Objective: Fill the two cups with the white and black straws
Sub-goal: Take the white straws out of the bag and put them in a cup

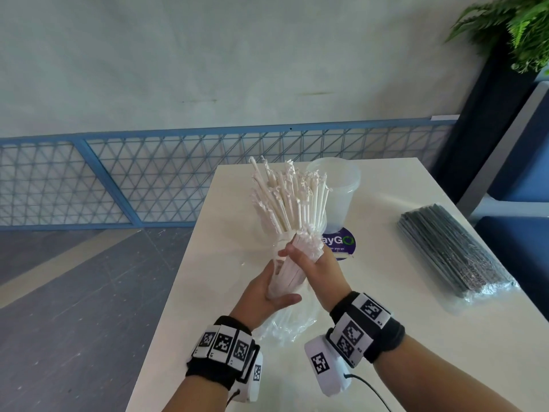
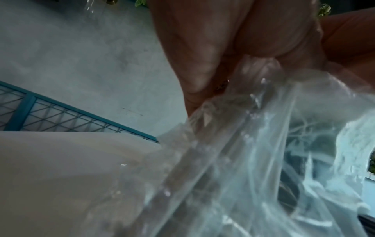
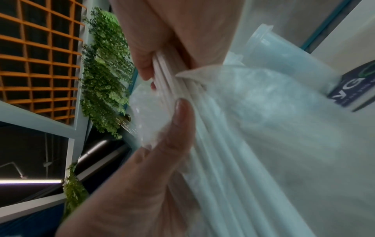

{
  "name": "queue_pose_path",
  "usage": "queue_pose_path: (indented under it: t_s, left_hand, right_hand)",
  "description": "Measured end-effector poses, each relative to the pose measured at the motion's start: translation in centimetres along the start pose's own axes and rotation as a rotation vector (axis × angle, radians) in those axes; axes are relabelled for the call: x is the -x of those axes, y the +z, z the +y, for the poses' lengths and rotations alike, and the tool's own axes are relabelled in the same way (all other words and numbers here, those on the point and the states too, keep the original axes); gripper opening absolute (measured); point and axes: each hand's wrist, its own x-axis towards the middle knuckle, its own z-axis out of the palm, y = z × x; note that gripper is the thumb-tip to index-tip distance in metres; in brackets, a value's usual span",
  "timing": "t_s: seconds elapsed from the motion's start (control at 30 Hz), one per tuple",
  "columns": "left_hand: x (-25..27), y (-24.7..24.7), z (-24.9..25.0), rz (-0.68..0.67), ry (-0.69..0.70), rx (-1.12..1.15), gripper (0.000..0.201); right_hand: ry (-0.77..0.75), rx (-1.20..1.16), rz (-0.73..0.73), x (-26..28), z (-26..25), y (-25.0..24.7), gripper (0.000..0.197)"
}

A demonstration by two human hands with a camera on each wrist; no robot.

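A bundle of white straws (image 1: 285,200) is held tilted above the white table (image 1: 386,337), its wrapped tips fanning out at the top. My right hand (image 1: 310,263) grips the bundle at its middle; thumb and fingers curl round the white straws (image 3: 182,89). My left hand (image 1: 274,292) grips the bundle's lower end through a clear plastic bag (image 1: 285,325) that hangs down below. Only my fingers and the clear bag (image 2: 253,160) show in the left wrist view. A clear cup (image 1: 337,188) stands behind the straws. Black straws (image 1: 454,254) lie packed at the table's right.
A purple round sticker (image 1: 341,243) lies on the table at the cup's foot. The table's left edge drops to a grey floor, with a blue mesh railing (image 1: 148,179) beyond. A plant (image 1: 517,28) and a dark blue seat (image 1: 523,248) stand at the right.
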Motion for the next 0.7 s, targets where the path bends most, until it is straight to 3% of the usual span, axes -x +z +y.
queue_pose_path:
  t_s: [0.07, 0.3, 0.57, 0.7]
  left_hand:
    - [0.2, -0.2, 0.0, 0.008, -0.004, 0.000, 0.052]
    - [0.7, -1.1, -0.5, 0.100, 0.089, -0.019, 0.061]
    - [1.1, -2.3, -2.6, 0.311, 0.078, 0.006, 0.058]
    - [1.1, -2.4, -2.5, 0.440, 0.046, 0.045, 0.057]
  right_hand:
    - [-0.057, -0.008, 0.051, -0.4, -1.2, -0.3, 0.015]
    - [-0.203, -0.075, 0.330, -3.5, -5.6, -2.3, 0.029]
    - [-0.412, -0.083, 0.503, -6.9, -11.6, -4.3, 0.034]
    - [-0.500, 0.001, 0.510, -7.5, -13.1, -3.6, 0.043]
